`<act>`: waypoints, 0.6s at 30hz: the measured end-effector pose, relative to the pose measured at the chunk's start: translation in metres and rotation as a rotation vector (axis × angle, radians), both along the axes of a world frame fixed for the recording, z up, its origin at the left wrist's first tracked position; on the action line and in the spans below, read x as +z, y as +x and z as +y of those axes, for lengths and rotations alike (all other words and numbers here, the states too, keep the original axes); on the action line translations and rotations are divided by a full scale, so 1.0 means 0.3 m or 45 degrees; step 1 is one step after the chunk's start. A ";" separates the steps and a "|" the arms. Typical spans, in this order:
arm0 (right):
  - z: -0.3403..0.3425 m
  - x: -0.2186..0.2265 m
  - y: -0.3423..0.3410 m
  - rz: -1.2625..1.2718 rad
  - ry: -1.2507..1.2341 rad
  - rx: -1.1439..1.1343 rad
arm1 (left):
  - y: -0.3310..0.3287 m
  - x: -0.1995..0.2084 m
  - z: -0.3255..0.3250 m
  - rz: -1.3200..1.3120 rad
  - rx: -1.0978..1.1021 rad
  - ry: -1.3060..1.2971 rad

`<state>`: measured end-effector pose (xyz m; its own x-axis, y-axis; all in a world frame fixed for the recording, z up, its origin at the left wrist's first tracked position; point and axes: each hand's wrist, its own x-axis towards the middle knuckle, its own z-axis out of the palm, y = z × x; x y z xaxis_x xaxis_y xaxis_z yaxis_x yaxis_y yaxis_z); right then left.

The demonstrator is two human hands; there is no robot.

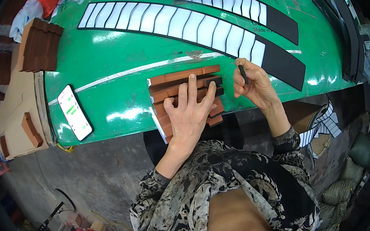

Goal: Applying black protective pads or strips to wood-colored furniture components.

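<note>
Your left hand (pixel 190 111) lies flat, fingers spread, on a stack of brown strips (pixel 185 90) at the near edge of the green tabletop (pixel 117 63), gripping nothing. Your right hand (pixel 252 84) sits just right of the stack, pinching a short dark stick (pixel 243 74) upright. A phone (pixel 75 112) rests near the tabletop's near left corner. Long white-and-black curved sheets (pixel 192 26) lie beyond the stack.

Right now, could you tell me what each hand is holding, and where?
The right hand pinches a thin dark strip near its lower end; the left hand lies flat on the brown blocks, gripping nothing.
</note>
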<state>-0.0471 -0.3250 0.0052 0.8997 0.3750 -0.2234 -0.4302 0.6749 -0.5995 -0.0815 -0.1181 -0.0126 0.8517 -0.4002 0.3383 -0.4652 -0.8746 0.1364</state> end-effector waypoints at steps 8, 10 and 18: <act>0.071 -0.011 -0.036 -0.495 -1.261 -0.369 | 0.023 0.058 0.013 0.095 -0.028 -0.286; 0.089 -0.006 -0.054 -0.673 -1.417 -0.445 | 0.027 0.057 0.015 0.091 -0.038 -0.449; 0.108 0.058 -0.074 -1.678 -1.905 -0.564 | 0.044 0.122 0.058 0.204 -0.155 -0.909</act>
<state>-0.0694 -0.2927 0.0227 0.7005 0.3099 0.6429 0.6600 -0.6241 -0.4182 -0.0683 -0.1007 0.0239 0.8761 -0.2238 0.4270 -0.4798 -0.4915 0.7268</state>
